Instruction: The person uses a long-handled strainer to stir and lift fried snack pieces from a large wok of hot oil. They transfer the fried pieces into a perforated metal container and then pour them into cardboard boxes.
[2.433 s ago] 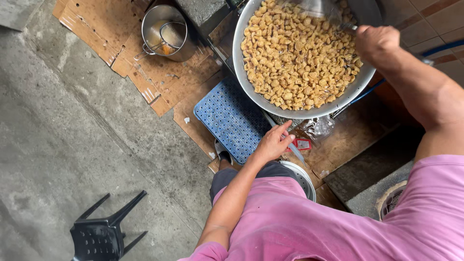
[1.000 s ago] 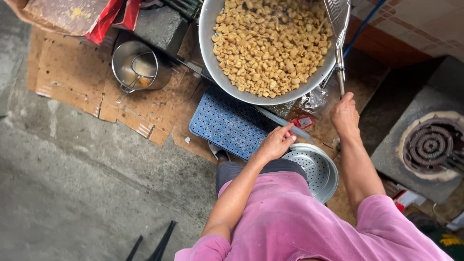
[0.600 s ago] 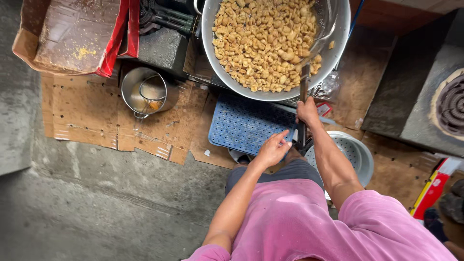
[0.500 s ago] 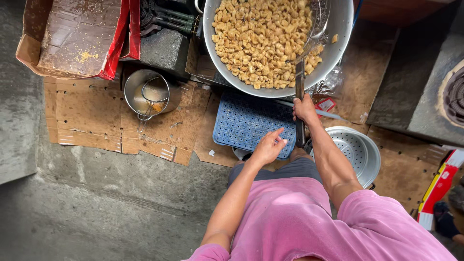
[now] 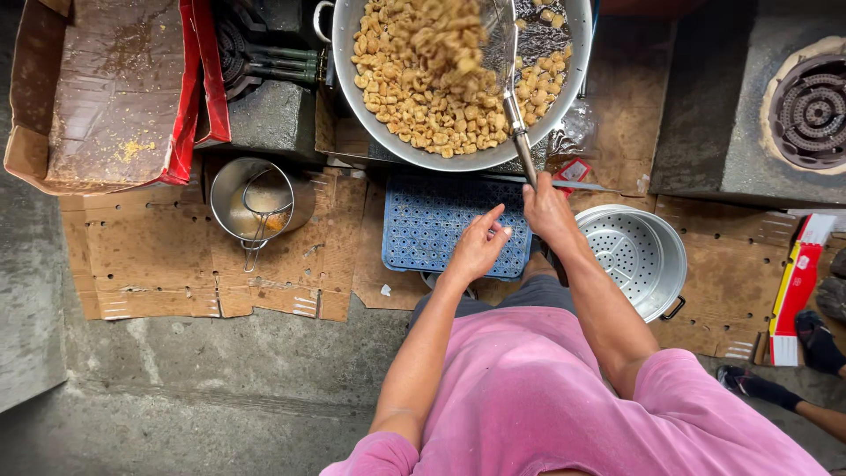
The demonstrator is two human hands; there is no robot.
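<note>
A big metal wok (image 5: 352,79) full of golden fried pieces (image 5: 423,97) sits at the top middle. My right hand (image 5: 548,211) grips the long handle of a wire skimmer (image 5: 511,79) whose scoop is lifted over the wok, with pieces tumbling off it. My left hand (image 5: 478,247) hovers with fingers apart above a blue perforated plastic stool (image 5: 423,225), holding nothing. I wear a pink shirt.
A perforated metal strainer pot (image 5: 639,256) stands right of my right arm. A smaller pot with a small strainer (image 5: 256,203) rests on flattened cardboard (image 5: 150,256). A greasy cardboard box (image 5: 106,88) lies top left, a gas burner (image 5: 811,106) top right. Another person's feet (image 5: 820,344) show at right.
My right hand slid down the skimmer handle and raised the scoop, tossing pieces over the wok. The view shifted so the box and burner came into sight. My left hand stayed over the stool.
</note>
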